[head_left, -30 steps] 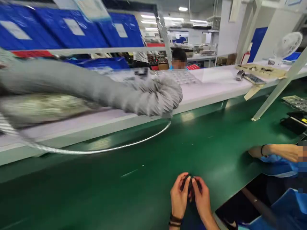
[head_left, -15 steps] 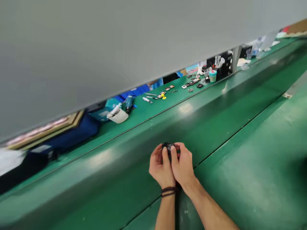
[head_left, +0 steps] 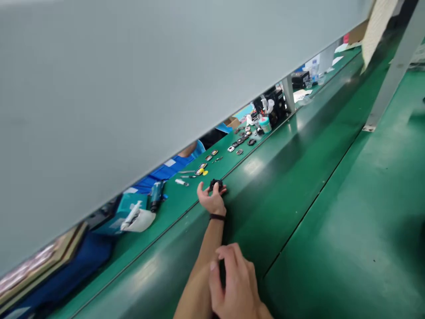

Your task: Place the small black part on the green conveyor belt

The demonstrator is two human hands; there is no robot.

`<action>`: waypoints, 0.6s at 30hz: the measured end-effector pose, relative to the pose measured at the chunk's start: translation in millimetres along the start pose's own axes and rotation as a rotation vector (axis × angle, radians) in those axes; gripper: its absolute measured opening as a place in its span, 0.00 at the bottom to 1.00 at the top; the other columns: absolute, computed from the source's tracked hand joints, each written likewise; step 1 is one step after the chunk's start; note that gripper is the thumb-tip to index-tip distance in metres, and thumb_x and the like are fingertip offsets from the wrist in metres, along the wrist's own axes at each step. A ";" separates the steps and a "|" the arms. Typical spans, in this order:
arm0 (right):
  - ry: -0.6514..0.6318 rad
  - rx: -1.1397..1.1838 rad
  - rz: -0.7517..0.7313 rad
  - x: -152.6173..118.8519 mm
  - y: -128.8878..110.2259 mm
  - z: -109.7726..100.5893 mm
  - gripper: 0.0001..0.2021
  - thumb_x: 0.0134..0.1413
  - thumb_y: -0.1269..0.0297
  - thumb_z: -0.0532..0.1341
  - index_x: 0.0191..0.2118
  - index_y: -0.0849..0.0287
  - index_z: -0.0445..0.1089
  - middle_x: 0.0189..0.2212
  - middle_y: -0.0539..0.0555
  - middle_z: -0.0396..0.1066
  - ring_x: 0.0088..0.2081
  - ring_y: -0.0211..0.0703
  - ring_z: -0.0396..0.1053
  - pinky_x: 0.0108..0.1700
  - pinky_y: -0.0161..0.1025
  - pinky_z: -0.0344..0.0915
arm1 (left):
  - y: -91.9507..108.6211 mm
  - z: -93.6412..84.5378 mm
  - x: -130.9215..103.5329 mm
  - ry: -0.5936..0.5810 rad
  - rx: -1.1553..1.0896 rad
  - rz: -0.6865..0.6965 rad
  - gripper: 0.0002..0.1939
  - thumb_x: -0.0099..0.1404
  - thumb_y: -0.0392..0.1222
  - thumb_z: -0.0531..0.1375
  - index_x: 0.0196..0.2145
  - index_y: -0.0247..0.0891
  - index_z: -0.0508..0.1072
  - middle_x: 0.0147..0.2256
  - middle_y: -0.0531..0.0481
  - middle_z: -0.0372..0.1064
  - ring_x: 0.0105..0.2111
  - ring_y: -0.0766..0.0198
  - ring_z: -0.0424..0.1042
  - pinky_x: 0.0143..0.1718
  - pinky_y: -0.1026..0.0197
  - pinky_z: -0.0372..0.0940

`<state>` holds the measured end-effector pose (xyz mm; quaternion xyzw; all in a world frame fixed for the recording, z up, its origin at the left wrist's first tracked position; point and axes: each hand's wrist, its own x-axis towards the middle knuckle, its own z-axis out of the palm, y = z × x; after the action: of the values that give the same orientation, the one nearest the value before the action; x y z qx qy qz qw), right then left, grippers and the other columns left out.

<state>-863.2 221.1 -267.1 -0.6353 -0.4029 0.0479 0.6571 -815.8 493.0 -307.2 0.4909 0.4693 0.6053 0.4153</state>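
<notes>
A small black part (head_left: 216, 184), chunky and rounded, sits at the far edge of the green conveyor belt (head_left: 299, 146), pinched at the fingertips of the outstretched left hand (head_left: 211, 197). Its finer details are too small to make out.

A green conveyor belt (head_left: 332, 230) runs beneath a broad grey panel (head_left: 133, 79) — a grey steel post (head_left: 392, 71) rises right of the belt.

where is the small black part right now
In the head view, the small black part sits in the fingertips of the outstretched left hand, at the far green bench's edge, just right of the yellow piece.
</notes>
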 end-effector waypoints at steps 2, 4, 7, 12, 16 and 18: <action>0.021 -0.037 -0.021 -0.8 2.4 3.4 0.11 0.76 0.63 0.51 0.57 0.52 0.65 0.39 0.48 0.73 0.34 0.43 0.79 0.30 0.45 0.72 | -4.0 9.5 12.5 -0.010 0.023 0.014 0.44 0.69 0.23 0.66 0.77 0.28 0.52 0.44 0.50 0.67 0.26 0.59 0.80 0.25 0.63 0.77; 0.024 -0.047 -0.006 -1.9 3.8 5.9 0.11 0.75 0.63 0.52 0.56 0.52 0.66 0.38 0.47 0.73 0.33 0.43 0.79 0.30 0.45 0.71 | -6.5 12.3 20.8 -0.040 0.068 0.017 0.42 0.70 0.24 0.65 0.75 0.28 0.52 0.43 0.51 0.66 0.25 0.58 0.80 0.24 0.63 0.76; 0.013 -0.037 0.026 -3.2 3.7 7.2 0.10 0.75 0.64 0.53 0.55 0.52 0.67 0.38 0.47 0.73 0.34 0.43 0.79 0.31 0.45 0.71 | -10.5 8.7 27.7 -0.049 0.149 0.002 0.30 0.72 0.27 0.65 0.67 0.27 0.62 0.40 0.51 0.68 0.25 0.58 0.80 0.24 0.64 0.76; -0.003 -0.002 0.027 -3.4 0.4 2.9 0.09 0.77 0.63 0.52 0.55 0.51 0.66 0.38 0.47 0.73 0.33 0.42 0.78 0.31 0.44 0.70 | -16.7 2.5 28.4 -0.035 0.182 0.052 0.16 0.72 0.29 0.65 0.56 0.28 0.73 0.41 0.49 0.71 0.28 0.59 0.81 0.29 0.63 0.79; -0.064 0.033 0.025 -3.8 -0.2 -0.4 0.09 0.77 0.63 0.53 0.53 0.52 0.68 0.37 0.48 0.73 0.33 0.42 0.78 0.32 0.42 0.69 | -16.5 0.5 24.9 0.000 0.135 0.061 0.16 0.71 0.29 0.66 0.55 0.28 0.75 0.42 0.50 0.66 0.34 0.61 0.81 0.33 0.59 0.83; -0.085 0.046 0.038 -4.3 0.9 -0.6 0.08 0.77 0.63 0.53 0.52 0.52 0.68 0.37 0.48 0.73 0.33 0.42 0.78 0.32 0.42 0.68 | -15.9 -0.7 24.0 -0.006 0.112 0.054 0.16 0.71 0.29 0.66 0.55 0.28 0.76 0.43 0.49 0.65 0.35 0.61 0.81 0.34 0.57 0.84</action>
<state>-865.3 218.4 -269.8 -0.6251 -0.4170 0.0966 0.6527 -820.0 519.4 -317.8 0.5276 0.4877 0.5876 0.3722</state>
